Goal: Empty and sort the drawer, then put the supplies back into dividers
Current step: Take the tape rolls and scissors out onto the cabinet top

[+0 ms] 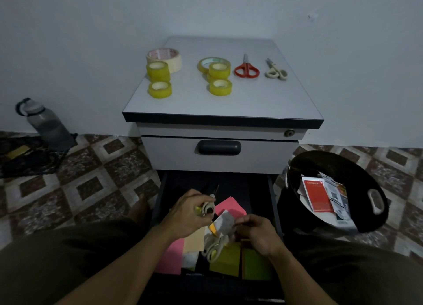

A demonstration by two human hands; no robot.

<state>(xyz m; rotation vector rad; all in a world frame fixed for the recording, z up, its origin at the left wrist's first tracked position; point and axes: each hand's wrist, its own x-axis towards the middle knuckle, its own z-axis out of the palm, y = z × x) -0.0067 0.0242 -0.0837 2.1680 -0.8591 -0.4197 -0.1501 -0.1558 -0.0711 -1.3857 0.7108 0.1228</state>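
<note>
The lower drawer (160, 197) of a small grey cabinet is pulled open below me. Inside lie coloured paper pads, pink (230, 205), peach and yellow-green (226, 260), and cream-handled scissors (215, 247). My left hand (185, 215) hovers over the drawer, shut on another pair of cream-handled scissors (208, 207), blades pointing away. My right hand (256, 233) pinches a small grey-white slip of paper (225, 224) beside it. On the cabinet top (229, 103) sit several tape rolls (160, 89), red scissors (246, 69) and cream scissors (275, 71).
A black bin (375, 199) holding paper scraps and a red packet stands right of the drawer. A grey water bottle (45, 124) and a dark bag lie on the patterned tile floor at the left. The upper drawer (219, 148) is shut. My knees flank the drawer.
</note>
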